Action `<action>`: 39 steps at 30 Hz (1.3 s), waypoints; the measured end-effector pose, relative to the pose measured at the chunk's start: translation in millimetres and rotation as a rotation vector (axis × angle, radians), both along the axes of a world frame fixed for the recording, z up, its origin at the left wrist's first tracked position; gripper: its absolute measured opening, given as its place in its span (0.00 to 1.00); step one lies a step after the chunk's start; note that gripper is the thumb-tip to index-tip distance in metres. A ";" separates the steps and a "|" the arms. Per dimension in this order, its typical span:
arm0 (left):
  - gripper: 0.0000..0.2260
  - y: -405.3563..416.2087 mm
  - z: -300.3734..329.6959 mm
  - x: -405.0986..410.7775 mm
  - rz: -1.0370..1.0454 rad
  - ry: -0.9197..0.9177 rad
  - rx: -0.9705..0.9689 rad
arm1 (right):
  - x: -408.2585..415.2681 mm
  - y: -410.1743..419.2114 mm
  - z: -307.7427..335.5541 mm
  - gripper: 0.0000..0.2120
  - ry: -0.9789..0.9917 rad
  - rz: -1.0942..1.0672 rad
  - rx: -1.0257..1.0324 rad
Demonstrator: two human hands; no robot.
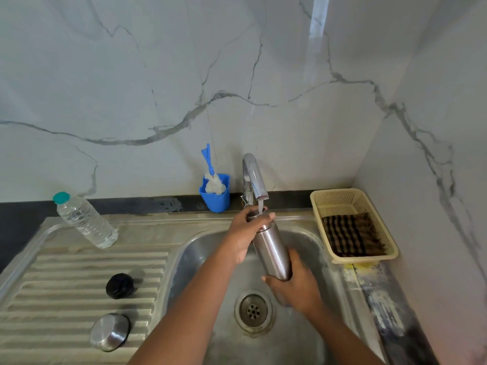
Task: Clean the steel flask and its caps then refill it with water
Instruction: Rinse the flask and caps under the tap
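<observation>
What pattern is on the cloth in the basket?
Dark brown and tan checks on the folded cloth in the cream plastic basket, head view.

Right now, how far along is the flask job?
Done: both caps are off, the black inner cap and the steel outer cap lying on the drainboard. In hand: the left hand and right hand hold the steel flask tilted, mouth under the running tap. Left: I can't tell rinse from refill; the caps aren't back on.

I was looking at a home kitchen. A steel sink (303, 241) with a ribbed draining board (79, 272) sat below a chrome tap (253, 175), against marble-patterned walls (158, 75), beside a bottle brush (213, 180).
</observation>
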State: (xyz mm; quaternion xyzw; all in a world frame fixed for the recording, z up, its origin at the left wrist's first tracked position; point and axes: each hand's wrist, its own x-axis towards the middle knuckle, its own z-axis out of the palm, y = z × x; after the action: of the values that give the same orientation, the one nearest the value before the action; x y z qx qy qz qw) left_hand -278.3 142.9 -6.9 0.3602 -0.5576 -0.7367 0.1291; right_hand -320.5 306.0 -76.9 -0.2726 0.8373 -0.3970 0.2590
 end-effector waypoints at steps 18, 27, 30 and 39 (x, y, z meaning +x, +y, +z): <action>0.38 9.3 -3.4 1.7 0.156 0.239 0.196 | -11.5 21.3 -9.7 0.45 -0.851 -0.092 -0.529; 0.37 19.5 -14.5 2.9 0.217 0.172 0.188 | -3.0 8.4 0.9 0.29 -1.130 -0.156 -0.485; 0.38 19.2 -18.6 3.2 0.206 0.193 0.211 | -2.7 11.4 -4.8 0.28 -1.105 -0.138 -0.440; 0.36 17.7 -14.3 0.5 0.245 0.271 0.247 | -2.0 12.1 -8.1 0.39 -1.210 -0.241 -0.650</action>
State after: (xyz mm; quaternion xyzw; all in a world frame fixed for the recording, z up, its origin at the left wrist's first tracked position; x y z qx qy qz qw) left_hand -277.8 160.6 -21.2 0.3360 -0.3928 -0.8199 0.2462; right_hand -322.6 318.1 -85.0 0.0278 0.4091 -0.7355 0.5393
